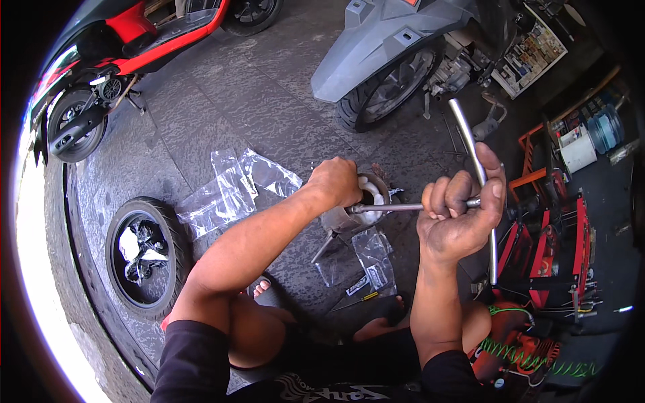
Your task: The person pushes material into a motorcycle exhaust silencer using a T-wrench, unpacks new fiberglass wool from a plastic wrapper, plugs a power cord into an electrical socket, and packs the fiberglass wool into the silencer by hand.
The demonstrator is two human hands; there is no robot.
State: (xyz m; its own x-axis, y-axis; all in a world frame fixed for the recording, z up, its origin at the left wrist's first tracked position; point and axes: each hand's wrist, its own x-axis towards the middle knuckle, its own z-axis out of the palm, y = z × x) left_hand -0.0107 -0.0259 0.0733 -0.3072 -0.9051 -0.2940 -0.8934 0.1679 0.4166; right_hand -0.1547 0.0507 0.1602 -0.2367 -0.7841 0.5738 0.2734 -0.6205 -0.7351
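Note:
My right hand [462, 211] is closed round a T-handle wrench [390, 207], its long silver crossbar [468, 131] standing across my fingers and thumb. The wrench's shaft runs left to the near rim of a round, can-like metal part [345, 222] on the floor. White material [373, 199] shows inside that part's opening, and a short metal rod [324, 247] sticks out low on its near side. My left hand [335, 183] is closed on the part's far left rim; its fingertips are hidden.
Clear plastic bags [225, 195] lie left of the part, and a yellow-handled screwdriver [363, 299] lies near my feet. A loose wheel [176, 262] is at left. A grey scooter [383, 47] stands ahead, a red scooter [168, 57] far left. On the right are a red tool rack [544, 269] and a green coiled hose [517, 354].

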